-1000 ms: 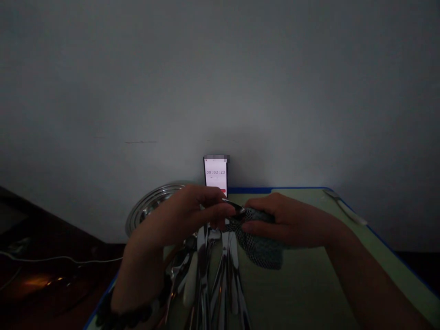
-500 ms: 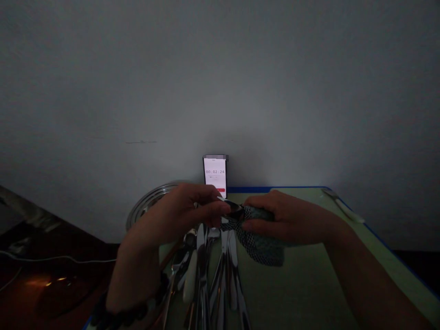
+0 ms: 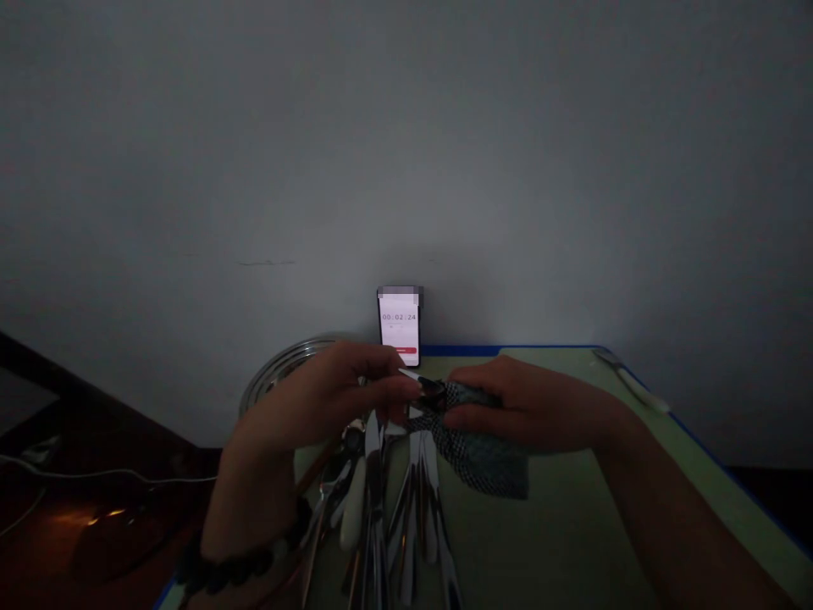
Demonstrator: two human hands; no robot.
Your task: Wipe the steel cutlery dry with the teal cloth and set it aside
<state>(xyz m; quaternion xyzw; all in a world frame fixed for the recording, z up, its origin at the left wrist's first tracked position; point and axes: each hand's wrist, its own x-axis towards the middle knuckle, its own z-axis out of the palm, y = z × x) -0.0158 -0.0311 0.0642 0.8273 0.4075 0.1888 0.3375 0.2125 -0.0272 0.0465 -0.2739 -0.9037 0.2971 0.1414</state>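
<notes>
Between the fingers and thumb of my left hand (image 3: pixel 362 385) is the end of a shiny metal piece of cutlery that looks like a spoon (image 3: pixel 433 389). My right hand (image 3: pixel 508 402) is closed round a dark checked cloth (image 3: pixel 489 466), pressed against the spoon's other side; the rest of the spoon is hidden in cloth and fingers. The cloth's loose end hangs down over the green tabletop (image 3: pixel 539 542). Below my hands lies a heap of cutlery: several table knives (image 3: pixel 374 483), a fork (image 3: pixel 327 491) and a white-handled piece (image 3: pixel 353 508).
A phone (image 3: pixel 400 326) showing a timer leans on the wall behind my hands. Round metal dishware (image 3: pixel 270 373) stands at the back left, partly behind my left arm. One white-handled utensil (image 3: pixel 635 385) lies by the table's right edge. A white cable (image 3: pixel 127 476) runs at the left.
My hands stay close together on the spoon, with only a slight shift of the right hand leftward. The cloth's hanging end has swung a little lower and to the right.
</notes>
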